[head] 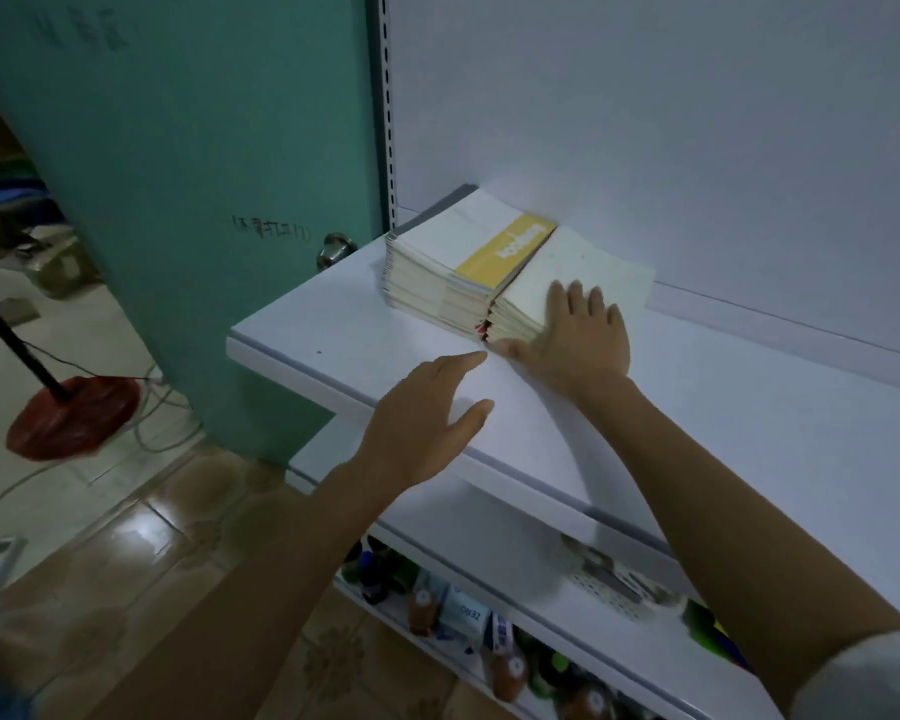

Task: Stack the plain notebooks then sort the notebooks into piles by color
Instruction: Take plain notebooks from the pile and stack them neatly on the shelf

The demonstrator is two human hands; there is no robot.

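Resting flat with fingers spread, the right hand (580,337) presses the near edge of the plain cream notebook stack (567,283), holding nothing. Just left, touching it, sits a thicker pile of paper notebooks (437,262) topped by a yellow-banded cover (505,246). Both piles sit far back on the smooth white shelf (749,433) against the wall. The left hand (422,423) hovers wide and empty above the shelf's near edge, with bare shelf to the right.
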